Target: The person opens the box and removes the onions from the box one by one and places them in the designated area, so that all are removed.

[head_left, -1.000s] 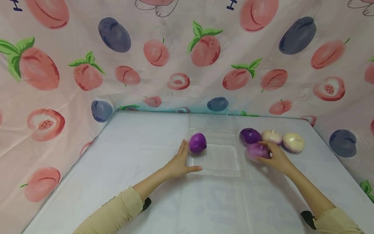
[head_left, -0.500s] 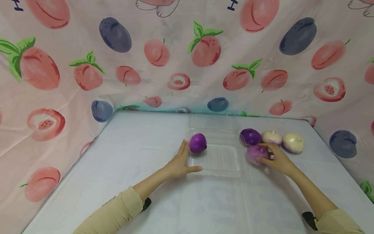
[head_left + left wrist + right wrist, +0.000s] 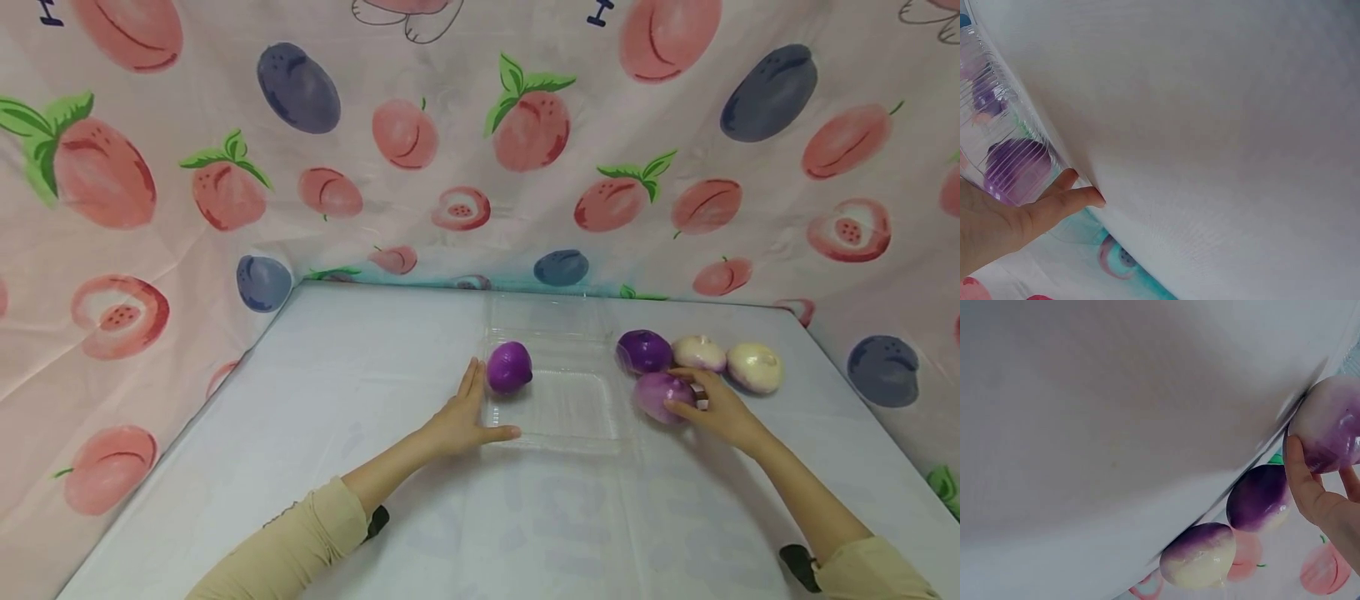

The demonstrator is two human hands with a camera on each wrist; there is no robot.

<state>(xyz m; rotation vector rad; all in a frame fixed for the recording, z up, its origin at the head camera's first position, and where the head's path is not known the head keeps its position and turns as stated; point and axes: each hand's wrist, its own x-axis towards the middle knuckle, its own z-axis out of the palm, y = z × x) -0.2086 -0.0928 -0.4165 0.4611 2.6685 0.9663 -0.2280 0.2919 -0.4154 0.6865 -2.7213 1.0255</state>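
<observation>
My left hand (image 3: pixel 457 425) lies along the left side of a clear plastic container (image 3: pixel 570 442), fingers straight against its wall and thumb stretched along the front edge. One bright purple onion (image 3: pixel 508 367) sits inside at the left; in the left wrist view this purple onion (image 3: pixel 1019 169) shows through the ridged wall. To the container's right, my right hand (image 3: pixel 723 414) grips a paler purple onion (image 3: pixel 662 397) between thumb and fingers. In the right wrist view the fingers curl round this onion (image 3: pixel 1335 422); whether it touches the table cannot be told.
Behind the right hand stand a dark purple onion (image 3: pixel 643 352), a whitish onion (image 3: pixel 699 352) and another pale onion (image 3: pixel 754 367) in a row. The container's raised clear lid (image 3: pixel 547 312) is at the back. White cloth covers the table (image 3: pixel 360 358); a fruit-print curtain (image 3: pixel 420 192) rises behind.
The paler onion in my right hand, blurred a second ago, now looks sharp and sits slightly lower in the head view. My left hand has stayed in place.
</observation>
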